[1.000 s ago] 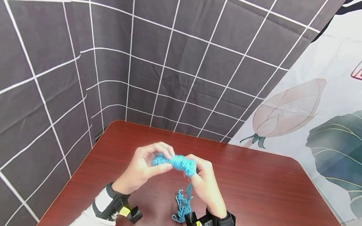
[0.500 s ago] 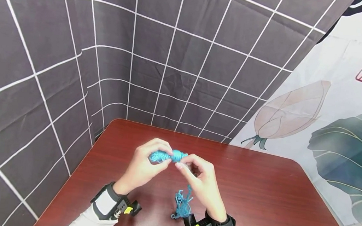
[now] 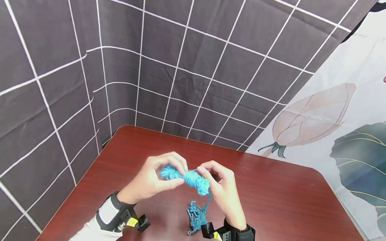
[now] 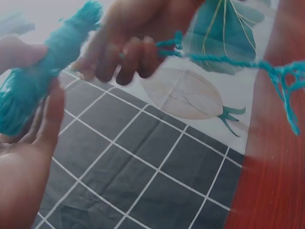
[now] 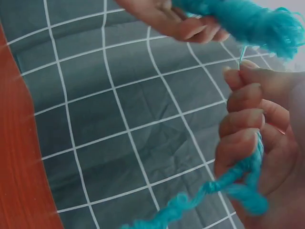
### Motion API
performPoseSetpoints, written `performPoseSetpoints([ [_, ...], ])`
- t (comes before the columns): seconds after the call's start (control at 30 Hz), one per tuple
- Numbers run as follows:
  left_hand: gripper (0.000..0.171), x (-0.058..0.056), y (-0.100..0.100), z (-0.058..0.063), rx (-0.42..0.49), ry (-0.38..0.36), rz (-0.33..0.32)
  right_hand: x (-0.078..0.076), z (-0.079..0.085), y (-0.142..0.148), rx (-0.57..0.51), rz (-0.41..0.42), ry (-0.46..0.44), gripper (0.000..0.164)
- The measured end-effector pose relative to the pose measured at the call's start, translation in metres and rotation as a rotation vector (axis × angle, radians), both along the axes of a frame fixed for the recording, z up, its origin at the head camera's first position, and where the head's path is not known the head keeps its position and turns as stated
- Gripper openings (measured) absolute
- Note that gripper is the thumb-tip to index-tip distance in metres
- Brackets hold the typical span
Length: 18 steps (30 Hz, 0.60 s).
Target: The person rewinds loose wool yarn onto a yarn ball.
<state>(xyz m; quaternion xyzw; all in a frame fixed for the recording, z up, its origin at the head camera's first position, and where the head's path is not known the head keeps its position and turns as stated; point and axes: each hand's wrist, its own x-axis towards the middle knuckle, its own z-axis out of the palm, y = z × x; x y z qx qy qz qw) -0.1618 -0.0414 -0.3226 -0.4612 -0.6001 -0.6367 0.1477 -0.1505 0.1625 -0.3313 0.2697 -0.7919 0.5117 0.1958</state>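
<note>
Yarn bundle (image 3: pixel 196 180) in left hand (image 3: pixel 151 178); now tilted.

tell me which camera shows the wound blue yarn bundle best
The head view: the blue yarn bundle shows both ends, with the left hand gripping its middle. The left wrist view is closer but hazy; the right wrist view shows one end close up but crops the other.

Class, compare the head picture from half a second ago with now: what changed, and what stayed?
The right hand has shifted rightward from in front of the yarn bundle, whose right end now shows, tilted lower. The left hand still grips the bundle; the loose yarn stays on the table.
</note>
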Motion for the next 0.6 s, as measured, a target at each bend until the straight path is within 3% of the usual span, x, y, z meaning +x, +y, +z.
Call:
performPoseSetpoints([
  [0.1, 0.021, -0.001, 0.001, -0.001, 0.092, -0.054, 0.091, 0.004, 0.005, -0.004, 0.040, 0.039, -0.026, 0.009],
  [0.23, 0.021, -0.003, 0.002, -0.003, 0.162, -0.074, 0.270, 0.013, 0.016, -0.012, 0.112, 0.076, -0.061, 0.011],
  [0.3, 0.021, -0.004, 0.002, -0.003, 0.165, -0.057, 0.344, 0.016, 0.020, -0.015, 0.147, 0.069, -0.073, 0.012],
  [0.4, 0.021, -0.003, 0.003, -0.001, 0.108, -0.010, 0.442, 0.012, 0.012, -0.012, 0.186, 0.029, -0.050, 0.014],
  [0.5, 0.021, -0.002, 0.003, 0.000, -0.010, 0.016, 0.474, 0.008, 0.007, -0.009, 0.143, 0.002, 0.019, 0.008],
  [0.6, 0.019, -0.002, 0.002, -0.002, -0.134, 0.025, 0.395, 0.014, 0.015, -0.010, 0.077, -0.024, 0.066, 0.003],
])
